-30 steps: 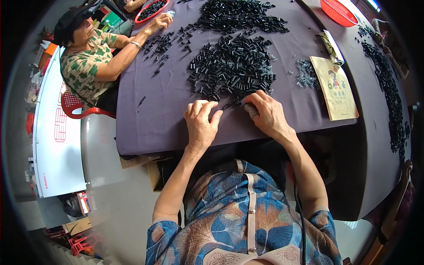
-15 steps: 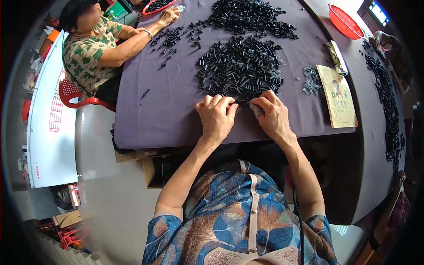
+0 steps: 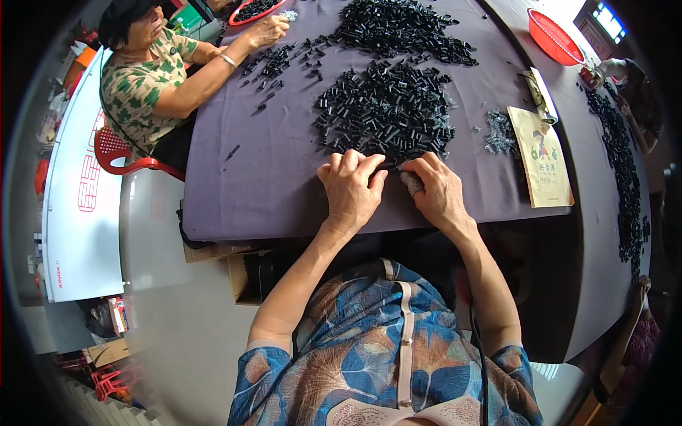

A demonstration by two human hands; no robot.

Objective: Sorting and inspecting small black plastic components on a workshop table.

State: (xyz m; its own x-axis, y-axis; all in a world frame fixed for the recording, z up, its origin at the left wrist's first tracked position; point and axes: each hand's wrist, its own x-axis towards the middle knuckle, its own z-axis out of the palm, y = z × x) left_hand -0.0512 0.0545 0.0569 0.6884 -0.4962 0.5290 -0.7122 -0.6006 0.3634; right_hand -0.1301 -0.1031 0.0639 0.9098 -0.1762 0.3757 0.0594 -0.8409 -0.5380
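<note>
My left hand (image 3: 352, 190) is at the near edge of a pile of short black plastic tubes (image 3: 383, 106), its thumb and forefinger closed around a small dark piece, seemingly one of the tubes. Close beside it, my right hand (image 3: 439, 190) has its fingers curled in. A clump of tiny grey, clear-looking pieces (image 3: 411, 182) is tucked under those fingers. The fingertips of both hands nearly meet, and a small black piece shows between them. Whether the right fingertips also pinch it is hard to see.
A second black heap (image 3: 401, 28) lies farther back. Small clear pieces (image 3: 500, 133) are scattered by a yellow booklet (image 3: 541, 157) on the right. A red basket (image 3: 554, 37) stands beyond. At left, a co-worker in camouflage (image 3: 145, 85) reaches over the table; black pieces line the right-hand table (image 3: 593, 284).
My left hand has shifted slightly right, its forefinger stretched farther toward my right hand. The right fingers have barely moved. At the upper right, a person's arms have moved in toward the black pieces.
</note>
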